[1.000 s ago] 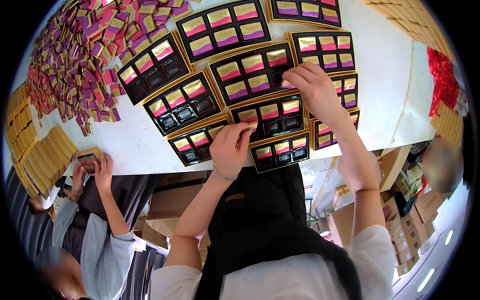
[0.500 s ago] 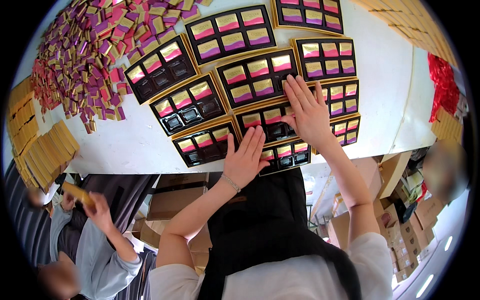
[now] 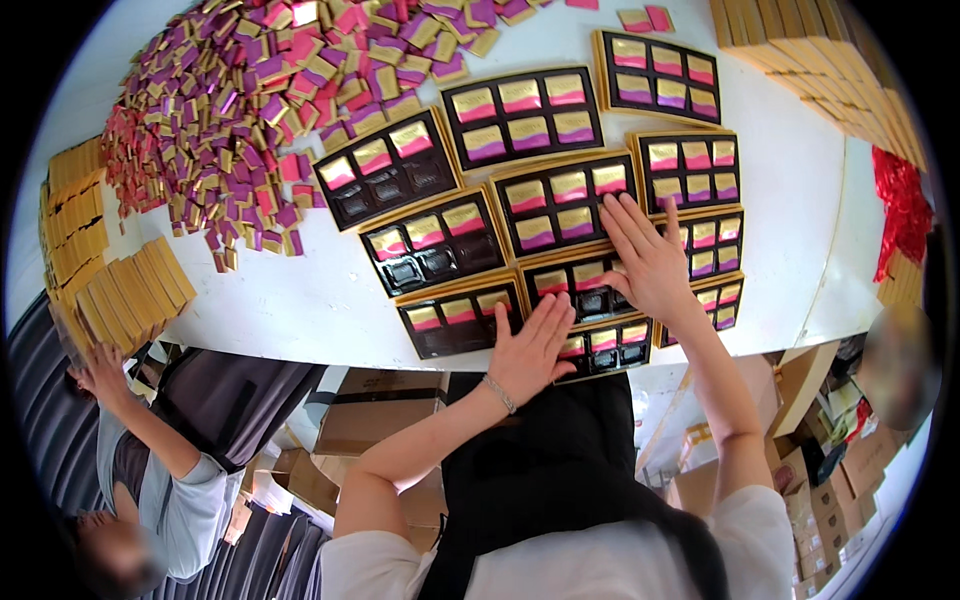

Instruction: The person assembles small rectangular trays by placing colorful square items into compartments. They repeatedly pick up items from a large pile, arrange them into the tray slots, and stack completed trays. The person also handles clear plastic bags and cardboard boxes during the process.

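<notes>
- Black trays (image 3: 385, 187), glossy and moulded into square cells, are laid out in gold-edged rectangles on the white tabletop (image 3: 290, 310), directly before the person.
- Foil-like wrapped pieces (image 3: 485, 141), small, flat and rectangular, are seated in the cells, banded gold with pink or purple.
- Eleven trays are counted: three at the left, four down the middle, four at the right.
- Six pieces are shown in each of three unobstructed trays; in each of the three left-hand ones, three are seated and a row is left bare.
- Flat and open, the right hand (image 3: 648, 258) is laid across the middle trays, its fingertips over a corner cell, which is hidden.
- Open too, fingers extended, the left hand (image 3: 535, 345) is held over the lowest middle tray, whose left end is covered.
- Beyond, a loose heap (image 3: 240, 130) is spread, too many to be counted.
- Gold stacks (image 3: 135, 290) are ranged at the left, approached by a co-worker's hand (image 3: 103, 375); crinkled red material (image 3: 897, 215) is seen far right.
</notes>
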A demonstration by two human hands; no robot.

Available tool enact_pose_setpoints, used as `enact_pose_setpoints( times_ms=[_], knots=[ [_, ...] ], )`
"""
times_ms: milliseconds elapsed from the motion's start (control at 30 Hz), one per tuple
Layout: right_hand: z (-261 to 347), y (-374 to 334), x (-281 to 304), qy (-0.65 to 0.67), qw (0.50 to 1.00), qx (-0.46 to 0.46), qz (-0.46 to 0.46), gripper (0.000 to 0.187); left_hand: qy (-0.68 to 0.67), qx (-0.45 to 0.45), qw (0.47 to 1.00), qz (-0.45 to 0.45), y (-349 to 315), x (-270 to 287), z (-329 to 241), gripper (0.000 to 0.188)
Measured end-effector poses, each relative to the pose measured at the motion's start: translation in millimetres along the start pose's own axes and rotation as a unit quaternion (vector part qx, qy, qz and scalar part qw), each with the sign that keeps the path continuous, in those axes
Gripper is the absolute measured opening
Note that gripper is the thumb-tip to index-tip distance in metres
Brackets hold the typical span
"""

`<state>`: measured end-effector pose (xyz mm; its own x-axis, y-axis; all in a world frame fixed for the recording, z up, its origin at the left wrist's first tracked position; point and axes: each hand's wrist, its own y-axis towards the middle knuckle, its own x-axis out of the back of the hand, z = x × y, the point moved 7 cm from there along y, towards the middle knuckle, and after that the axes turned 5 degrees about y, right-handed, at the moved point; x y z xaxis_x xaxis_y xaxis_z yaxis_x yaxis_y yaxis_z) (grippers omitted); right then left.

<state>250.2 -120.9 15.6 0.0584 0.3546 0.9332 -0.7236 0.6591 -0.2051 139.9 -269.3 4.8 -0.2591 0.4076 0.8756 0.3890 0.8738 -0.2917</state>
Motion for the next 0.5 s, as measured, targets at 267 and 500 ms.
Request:
enact_pose_setpoints(
  times_ms=[267, 500],
  knots=[
    [-20, 168, 74, 0.135, 0.958, -0.020, -0.251, 0.032, 0.134, 0.106, 0.933, -0.317, 122, 165, 193, 0.039],
    [-9, 291, 36, 0.079, 0.967, -0.045, -0.238, 0.043, 0.114, 0.107, 0.932, -0.326, 198, 183, 259, 0.046]
  ],
)
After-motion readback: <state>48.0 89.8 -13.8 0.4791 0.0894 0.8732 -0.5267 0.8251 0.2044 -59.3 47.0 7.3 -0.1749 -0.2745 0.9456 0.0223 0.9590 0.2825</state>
